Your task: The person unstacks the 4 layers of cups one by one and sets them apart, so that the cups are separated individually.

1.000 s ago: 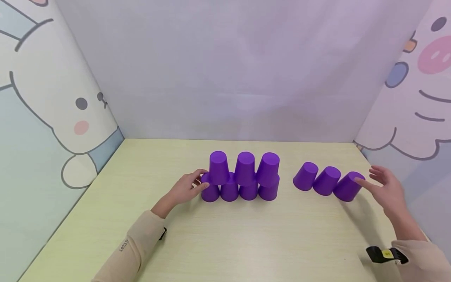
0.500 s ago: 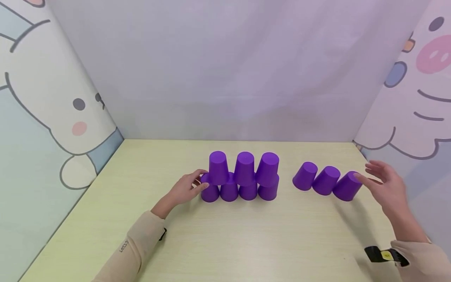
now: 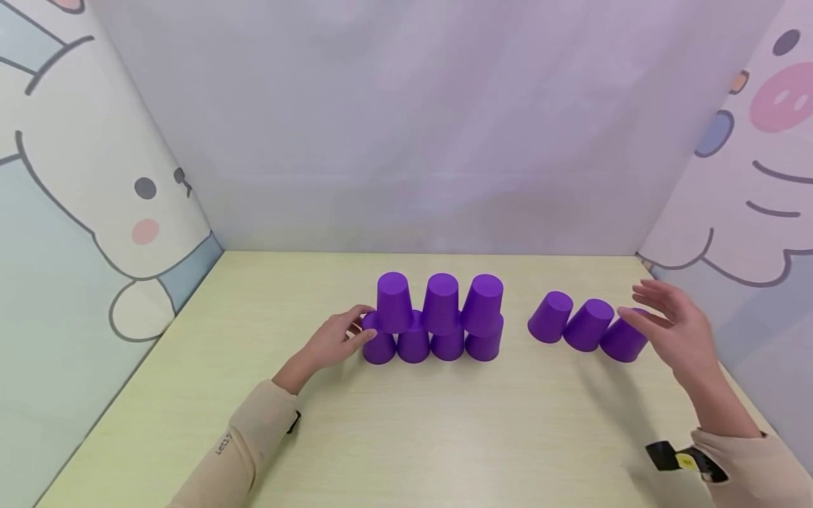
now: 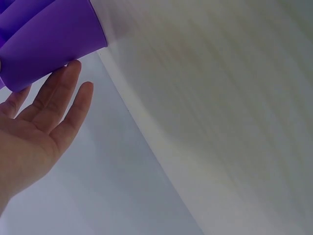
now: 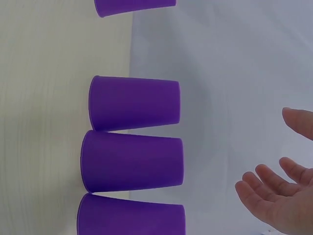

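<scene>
Several purple cups stand upside down in a bottom row, with three more purple cups (image 3: pixel 442 303) set on top across the gaps. My left hand (image 3: pixel 333 340) holds the leftmost bottom cup (image 3: pixel 379 351), thumb in front and fingers behind. In the left wrist view, the extended fingertips (image 4: pixel 73 68) lie against a purple cup (image 4: pixel 54 46). To the right, three separate purple cups (image 3: pixel 589 326) stand inverted in a slanting line. Above the rightmost of these cups (image 3: pixel 619 346), my right hand (image 3: pixel 682 335) hovers with spread fingers and nothing in its grasp, overlapping it in the head view.
The pale wooden table (image 3: pixel 438 437) ends at a grey-white backdrop (image 3: pixel 419 141). Side panels with cartoon animals stand left and right. Between the stacked cups and the separate three lies a gap of bare table.
My right hand has moved left and slightly up, over the rightmost separate cup. The left hand and all the cups have stayed in place.
</scene>
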A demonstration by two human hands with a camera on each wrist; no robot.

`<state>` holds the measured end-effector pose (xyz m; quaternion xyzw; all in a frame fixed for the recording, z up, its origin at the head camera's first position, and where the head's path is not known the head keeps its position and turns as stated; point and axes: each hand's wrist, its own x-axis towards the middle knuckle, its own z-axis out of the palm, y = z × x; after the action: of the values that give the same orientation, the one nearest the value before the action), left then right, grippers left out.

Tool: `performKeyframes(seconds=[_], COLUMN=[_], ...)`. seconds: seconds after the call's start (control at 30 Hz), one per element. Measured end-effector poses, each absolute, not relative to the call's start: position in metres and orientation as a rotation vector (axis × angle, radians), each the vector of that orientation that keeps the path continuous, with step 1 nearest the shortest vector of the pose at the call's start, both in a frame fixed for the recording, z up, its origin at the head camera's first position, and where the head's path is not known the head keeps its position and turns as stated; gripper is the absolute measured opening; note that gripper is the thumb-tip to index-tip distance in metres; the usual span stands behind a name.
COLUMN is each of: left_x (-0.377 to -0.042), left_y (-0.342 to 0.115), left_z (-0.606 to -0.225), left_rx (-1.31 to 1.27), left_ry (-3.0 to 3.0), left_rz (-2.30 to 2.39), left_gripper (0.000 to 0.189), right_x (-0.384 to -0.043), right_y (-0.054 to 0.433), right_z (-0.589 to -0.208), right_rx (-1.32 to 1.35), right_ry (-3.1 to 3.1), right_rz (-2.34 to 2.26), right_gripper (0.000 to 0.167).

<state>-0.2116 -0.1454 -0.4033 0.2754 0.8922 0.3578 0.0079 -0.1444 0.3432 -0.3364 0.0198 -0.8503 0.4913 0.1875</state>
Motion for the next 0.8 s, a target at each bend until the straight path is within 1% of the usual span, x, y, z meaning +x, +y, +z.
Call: performKeyframes(seconds=[0.53,0.8], left_x=[-0.212,-0.212], left_y=[-0.145,-0.145], left_z=[-0.404,-0.404], left_rx=[0.868,0.873], left_ry=[2.792,2.792], left_rz=[1.123,1.128], left_gripper=[0.036,0.035], right_x=[-0.149,-0.155], right_y=[0.309,0.294], right_z=[-0.325,-0.324], right_rx=[0.240,0.377], right_ry=[-2.414,-2.418], right_rz=[1.337,1.317], right_gripper=[0.048,0.052])
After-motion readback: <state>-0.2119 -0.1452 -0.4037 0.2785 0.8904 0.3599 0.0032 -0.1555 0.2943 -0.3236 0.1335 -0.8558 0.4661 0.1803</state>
